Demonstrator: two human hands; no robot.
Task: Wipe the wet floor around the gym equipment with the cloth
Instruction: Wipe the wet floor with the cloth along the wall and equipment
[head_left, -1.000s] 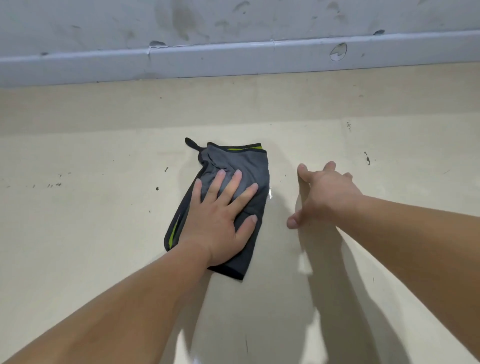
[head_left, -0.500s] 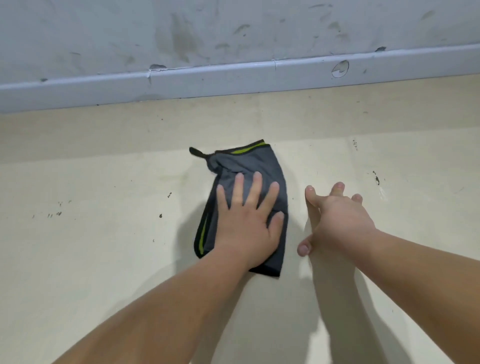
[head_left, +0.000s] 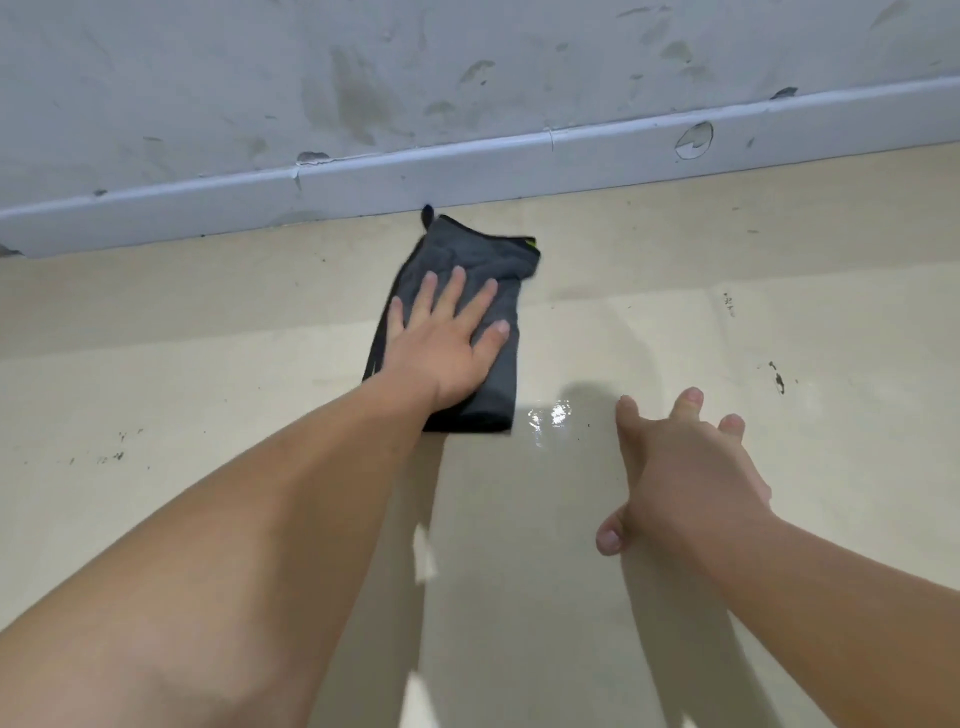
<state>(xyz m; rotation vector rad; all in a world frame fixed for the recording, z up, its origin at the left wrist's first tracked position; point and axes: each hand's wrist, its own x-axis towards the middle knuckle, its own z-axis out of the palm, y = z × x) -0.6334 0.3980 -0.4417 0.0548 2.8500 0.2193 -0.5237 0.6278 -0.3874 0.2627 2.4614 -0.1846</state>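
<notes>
A dark grey cloth (head_left: 467, 254) with black edging and a yellow-green stripe lies flat on the beige floor (head_left: 208, 395), its far end close to the skirting. My left hand (head_left: 441, 338) presses down on it, palm flat and fingers spread. My right hand (head_left: 680, 467) rests on the floor to the right and nearer to me, fingers apart, holding nothing. A glossy wet patch (head_left: 550, 415) shines on the floor just right of the cloth's near end.
A pale skirting board (head_left: 363, 187) runs along the foot of a scuffed grey wall (head_left: 311, 78) straight ahead. Small dark specks (head_left: 778, 382) mark the floor at right and left. No gym equipment is in view.
My left hand has pushed the cloth forward, away from me, until its far end nearly meets the skirting. A wet sheen now shows where the cloth was. My right hand stayed planted.
</notes>
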